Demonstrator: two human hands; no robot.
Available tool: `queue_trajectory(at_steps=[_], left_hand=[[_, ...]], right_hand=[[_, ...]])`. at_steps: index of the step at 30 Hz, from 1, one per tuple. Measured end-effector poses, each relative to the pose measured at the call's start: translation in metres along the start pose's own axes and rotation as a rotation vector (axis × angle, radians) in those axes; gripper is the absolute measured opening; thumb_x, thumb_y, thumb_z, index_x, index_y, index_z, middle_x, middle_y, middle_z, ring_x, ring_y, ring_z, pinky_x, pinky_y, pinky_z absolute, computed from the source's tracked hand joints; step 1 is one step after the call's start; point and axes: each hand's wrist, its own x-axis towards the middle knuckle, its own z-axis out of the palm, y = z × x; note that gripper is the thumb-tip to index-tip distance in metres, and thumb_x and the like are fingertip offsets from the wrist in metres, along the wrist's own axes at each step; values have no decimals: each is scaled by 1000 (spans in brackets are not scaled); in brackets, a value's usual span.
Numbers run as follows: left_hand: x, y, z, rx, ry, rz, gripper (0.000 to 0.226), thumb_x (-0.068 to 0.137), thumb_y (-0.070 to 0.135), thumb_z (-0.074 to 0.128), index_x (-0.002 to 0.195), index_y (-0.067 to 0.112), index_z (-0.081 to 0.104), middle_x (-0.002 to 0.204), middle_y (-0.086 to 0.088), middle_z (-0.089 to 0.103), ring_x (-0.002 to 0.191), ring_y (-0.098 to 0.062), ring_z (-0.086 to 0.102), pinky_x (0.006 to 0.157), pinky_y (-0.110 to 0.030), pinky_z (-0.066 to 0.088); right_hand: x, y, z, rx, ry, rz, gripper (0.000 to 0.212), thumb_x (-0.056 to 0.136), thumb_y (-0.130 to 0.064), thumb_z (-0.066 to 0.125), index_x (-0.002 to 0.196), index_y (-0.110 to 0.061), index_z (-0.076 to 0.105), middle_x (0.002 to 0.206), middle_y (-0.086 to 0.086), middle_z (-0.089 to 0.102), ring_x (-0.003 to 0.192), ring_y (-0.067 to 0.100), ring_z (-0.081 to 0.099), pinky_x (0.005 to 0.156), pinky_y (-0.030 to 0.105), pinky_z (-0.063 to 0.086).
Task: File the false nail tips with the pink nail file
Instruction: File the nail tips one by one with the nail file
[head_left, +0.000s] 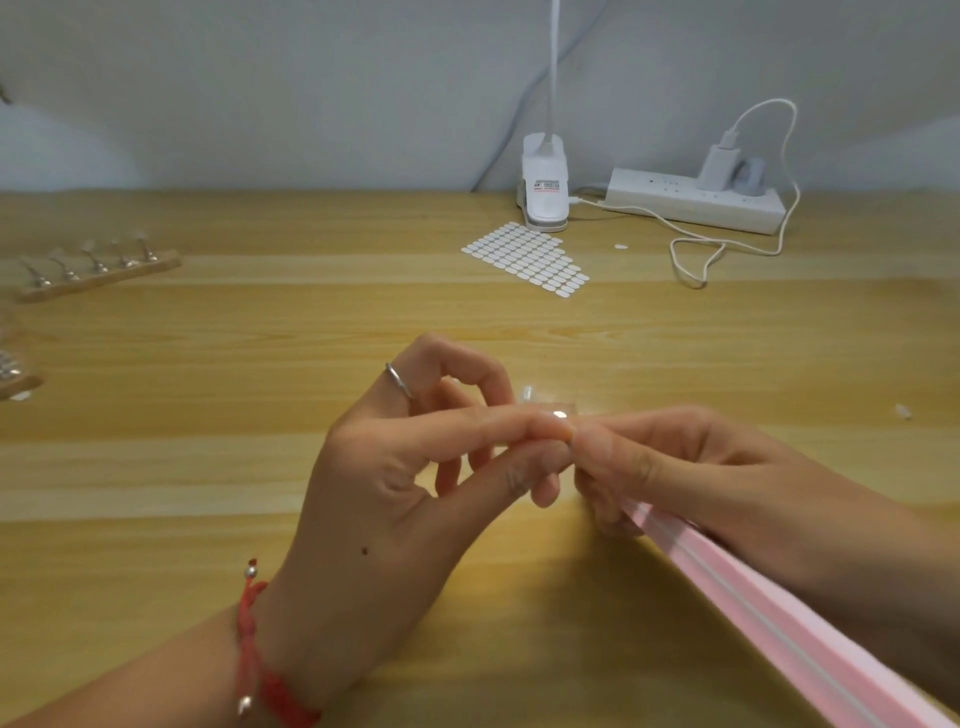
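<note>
head view looks down on a light wooden table (156, 467) with both bare hands meeting over its middle. left hand (395, 483), with a silver ring and a red braided bracelet (254, 654) at the wrist, pinches a small clear false nail tip (558, 415) between thumb and forefinger; the other fingers curl loosely above. right hand (675, 462) is closed around the near end of a long pink foam nail file (769, 623), which runs back toward the table's near right corner; its working end is hidden under the fingers, just at the nail tip. whether file and tip touch cannot be told.

toward the far edge lie a sheet of small white oval stickers (527, 259), a white clip lamp base (544, 182), and a white power strip (696, 200) with a charger and looping cable. by the left edge sits a wooden strip with a row of metal nail stands (98, 270).
</note>
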Motion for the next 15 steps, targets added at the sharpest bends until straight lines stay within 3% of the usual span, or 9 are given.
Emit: queue_trajectory(at_steps=[3,6,11,15], left_hand=[[-1,0,0,18,3,11,13,81,29,69,94,32,71,91,6,56,65,-17,57,56,-18,41],[-1,0,1,14,-1,21,14,82,28,69,96,31,71,92,5,56,65,-19,59,54,-23,43],[-1,0,1,20,-15,21,9,83,27,67,88,30,74,92,11,54,65,-14,57,55,-18,41],[1,1,1,38,-31,14,9,84,27,64,91,30,69,91,15,55,73,-8,59,59,-17,43]], right_hand=[[0,-2,0,-57,-9,-22,39,90,-32,45,93,0,66,68,-32,62,73,-20,57,69,-5,35],[-2,-2,1,-81,18,-30,35,88,-36,45,87,-9,68,66,-30,62,71,-18,57,67,-5,34],[-4,-3,3,-112,50,-7,35,90,-38,43,81,-13,67,65,-29,59,65,-15,54,62,-3,33],[-3,-4,5,-140,91,5,36,86,-46,43,68,-31,70,59,-23,53,53,-10,49,56,-1,35]])
